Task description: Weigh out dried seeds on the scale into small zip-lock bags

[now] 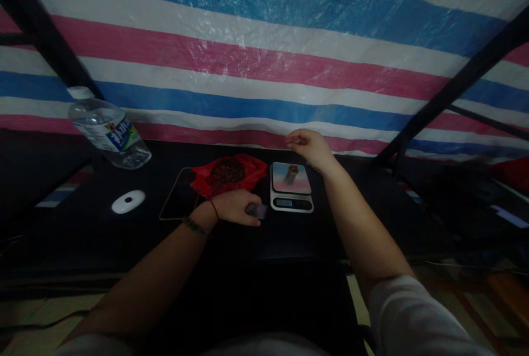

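Note:
A small white kitchen scale (273, 205) with a shiny top and a lit display stands on the dark table. On its top lies a small brown clump (293, 169). To its left, an opened red plastic bag (254, 166) holds dark reddish-brown dried bits (227, 172). My left hand (236, 207) is just in front of the bag, closed on a small greyish translucent piece (257, 211) whose kind is unclear. Above the scale's back right edge hangs my right hand (311, 147), fingers curled together; whatever may be in them is hidden.
A dark tablet-like slab (177, 199) lies partly under the red bag. Left of it are a white oval device (128, 201) and a clear labelled bottle (111, 130). Striped plastic sheeting (256, 64) hangs behind the table, between dark slanted frame bars (446, 91).

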The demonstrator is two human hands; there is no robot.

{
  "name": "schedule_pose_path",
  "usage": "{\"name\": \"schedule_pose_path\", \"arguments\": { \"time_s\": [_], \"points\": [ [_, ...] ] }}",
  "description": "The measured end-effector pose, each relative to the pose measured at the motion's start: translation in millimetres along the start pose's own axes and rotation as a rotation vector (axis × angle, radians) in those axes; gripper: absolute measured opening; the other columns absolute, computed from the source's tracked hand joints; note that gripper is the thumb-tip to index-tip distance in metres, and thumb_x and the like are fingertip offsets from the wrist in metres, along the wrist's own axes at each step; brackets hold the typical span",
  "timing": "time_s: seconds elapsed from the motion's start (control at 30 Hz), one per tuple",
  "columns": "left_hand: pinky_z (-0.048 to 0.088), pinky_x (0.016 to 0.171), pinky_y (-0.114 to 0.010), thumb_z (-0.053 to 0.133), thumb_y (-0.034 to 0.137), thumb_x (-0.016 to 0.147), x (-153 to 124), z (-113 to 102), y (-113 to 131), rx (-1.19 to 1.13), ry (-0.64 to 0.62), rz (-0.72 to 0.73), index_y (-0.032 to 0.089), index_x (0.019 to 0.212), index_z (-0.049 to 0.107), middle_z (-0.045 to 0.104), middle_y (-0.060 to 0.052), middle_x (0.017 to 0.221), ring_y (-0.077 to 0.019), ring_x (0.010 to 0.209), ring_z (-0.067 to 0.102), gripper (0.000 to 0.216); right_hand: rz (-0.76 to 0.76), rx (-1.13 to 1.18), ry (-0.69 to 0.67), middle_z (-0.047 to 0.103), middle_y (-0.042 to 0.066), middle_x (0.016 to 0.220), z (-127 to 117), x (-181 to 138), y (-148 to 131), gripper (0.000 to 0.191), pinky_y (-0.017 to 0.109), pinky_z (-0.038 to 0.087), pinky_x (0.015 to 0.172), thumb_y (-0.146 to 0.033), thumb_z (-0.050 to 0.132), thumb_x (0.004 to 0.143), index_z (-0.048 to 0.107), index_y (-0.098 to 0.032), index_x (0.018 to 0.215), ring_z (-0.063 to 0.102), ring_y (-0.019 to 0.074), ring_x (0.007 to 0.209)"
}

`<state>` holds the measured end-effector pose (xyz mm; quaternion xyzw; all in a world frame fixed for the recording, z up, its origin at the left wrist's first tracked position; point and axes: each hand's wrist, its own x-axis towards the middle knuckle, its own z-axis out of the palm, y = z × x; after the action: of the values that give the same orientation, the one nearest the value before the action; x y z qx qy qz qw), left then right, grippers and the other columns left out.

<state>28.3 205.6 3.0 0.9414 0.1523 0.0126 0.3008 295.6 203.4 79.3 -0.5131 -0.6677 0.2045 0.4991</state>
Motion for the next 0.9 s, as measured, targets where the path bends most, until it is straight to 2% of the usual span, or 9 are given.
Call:
{"name": "schedule_pose_path", "arguments": {
  "time_s": [0.1,0.23,0.43,0.57,0.77,0.9],
  "points": [
    [0.033,0.055,-0.022,0.068,0.046,0.074,4,5,-2,0.02,0.044,0.01,0.017,0.081,0.062,0.058,0.001,0.072,-0.0113,0.062,0.051,0.03,0.051,0.033,0.167,0.071,0.004,0.086,-12,-17,27,0.024,0.032,0.053,0.074,-0.027,0.071,0.067,0.067,-0.017,0.089,0.066,0.0161,0.075],
    [0.033,0.055,-0.022,0.069,0.042,0.074,5,7,-1,0.003,0.063,-0.006,0.017,0.081,0.062,0.059,0.001,0.072,-0.011,0.062,0.05,0.027,0.099,0.077,0.266,0.07,0.003,0.081,-4,-35,56,0.031,0.033,0.053,0.076,-0.031,0.073,0.065,0.066,-0.018,0.092,0.066,0.0165,0.075],
    [0.033,0.056,-0.022,0.068,0.043,0.075,4,6,-3,-0.013,0.065,-0.008,0.016,0.082,0.063,0.059,0.001,0.072,-0.0109,0.062,0.051,0.028,0.163,0.054,0.271,0.07,0.003,0.076,4,-50,74,0.036,0.035,0.054,0.077,-0.033,0.073,0.064,0.068,-0.016,0.095,0.067,0.0185,0.073],
    [0.034,0.056,-0.022,0.068,0.043,0.075,4,6,-2,-0.013,0.044,-0.033,0.015,0.082,0.062,0.06,0.0,0.073,-0.0112,0.063,0.051,0.029,0.192,0.004,0.259,0.072,0.005,0.08,1,-53,86,0.034,0.036,0.054,0.08,-0.034,0.072,0.064,0.069,-0.017,0.093,0.069,0.0197,0.076],
    [0.034,0.056,-0.022,0.068,0.043,0.075,4,5,0,-0.018,0.045,-0.036,0.015,0.081,0.062,0.059,0.001,0.073,-0.0112,0.063,0.051,0.029,0.204,0.105,0.213,0.073,0.008,0.087,5,-52,95,0.035,0.036,0.056,0.08,-0.035,0.073,0.064,0.068,-0.016,0.093,0.07,0.0202,0.08],
    [0.034,0.056,-0.022,0.068,0.043,0.075,4,6,0,-0.022,0.052,-0.029,0.016,0.08,0.062,0.058,0.001,0.072,-0.0109,0.062,0.05,0.028,0.203,0.037,0.186,0.074,0.009,0.09,6,-53,97,0.035,0.035,0.056,0.08,-0.036,0.072,0.066,0.069,-0.016,0.094,0.071,0.0208,0.082]
  ]
}}
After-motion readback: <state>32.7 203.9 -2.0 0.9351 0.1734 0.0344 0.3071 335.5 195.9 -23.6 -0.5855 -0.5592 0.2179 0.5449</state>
